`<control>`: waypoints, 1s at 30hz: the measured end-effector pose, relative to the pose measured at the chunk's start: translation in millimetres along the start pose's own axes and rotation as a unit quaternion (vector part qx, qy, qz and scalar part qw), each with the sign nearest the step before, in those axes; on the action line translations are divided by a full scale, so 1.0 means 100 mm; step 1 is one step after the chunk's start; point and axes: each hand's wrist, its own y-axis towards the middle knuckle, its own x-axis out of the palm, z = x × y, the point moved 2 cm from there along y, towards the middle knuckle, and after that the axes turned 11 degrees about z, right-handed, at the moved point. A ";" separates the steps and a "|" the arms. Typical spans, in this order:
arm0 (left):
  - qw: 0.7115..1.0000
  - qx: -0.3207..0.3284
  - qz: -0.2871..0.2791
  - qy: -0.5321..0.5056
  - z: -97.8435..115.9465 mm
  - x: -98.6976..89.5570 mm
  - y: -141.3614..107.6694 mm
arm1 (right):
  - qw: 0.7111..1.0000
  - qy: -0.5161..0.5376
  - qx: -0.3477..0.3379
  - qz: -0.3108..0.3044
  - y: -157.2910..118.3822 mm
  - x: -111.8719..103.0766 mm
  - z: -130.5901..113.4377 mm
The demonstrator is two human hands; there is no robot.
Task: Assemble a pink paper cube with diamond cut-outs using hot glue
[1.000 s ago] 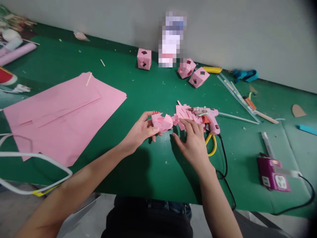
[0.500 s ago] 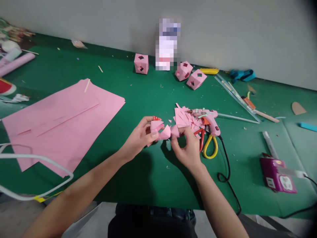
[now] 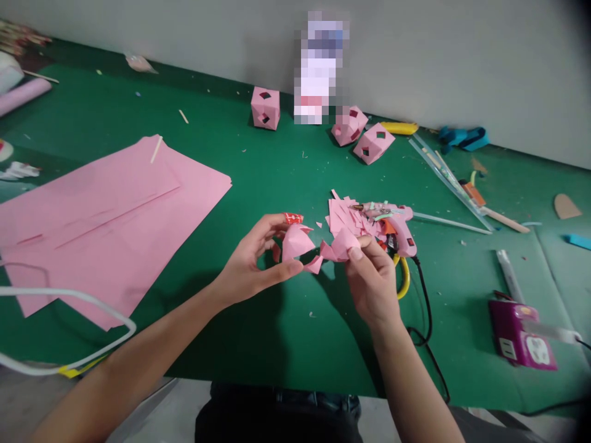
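Between my hands, above the green table, is a folded pink paper shape point(image 3: 297, 241) with pointed parts and gaps. My left hand point(image 3: 253, 255) holds its left side, thumb below and fingers behind; a red patterned wrap covers one fingertip. My right hand point(image 3: 375, 274) pinches the right part of the folded paper point(image 3: 344, 243) between thumb and fingers. Just beyond my right hand lie pink paper scraps point(image 3: 341, 215) and a pink glue gun point(image 3: 401, 227). Yellow-handled scissors point(image 3: 404, 277) are partly hidden by my right hand.
Large pink paper sheets point(image 3: 106, 221) cover the table's left. Three pink paper cubes with cut-outs, one of them a lone cube point(image 3: 265, 108), stand near the wall beside a blurred upright phone-like object point(image 3: 316, 74). At right sits a purple power box point(image 3: 521, 335); the glue gun's black cord point(image 3: 429, 314) trails frontward.
My right hand has moved right and turned, with the right part of the folded paper now higher and further right. The left hand's thumb is more extended. The view has shifted slightly.
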 end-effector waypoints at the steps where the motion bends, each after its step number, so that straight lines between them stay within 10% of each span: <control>1: 1.000 0.003 0.000 0.001 0.00 0.00 0.00 | 1.000 -0.002 0.003 0.004 0.00 0.00 0.00; 17: 1.000 0.020 -0.016 -0.006 0.03 -0.01 -0.03 | 0.995 -0.056 -0.077 0.018 0.01 -0.05 -0.04; 30: 0.998 0.004 -0.053 -0.037 -0.02 -0.03 -0.03 | 0.990 0.072 0.060 -0.102 -0.12 0.05 -0.14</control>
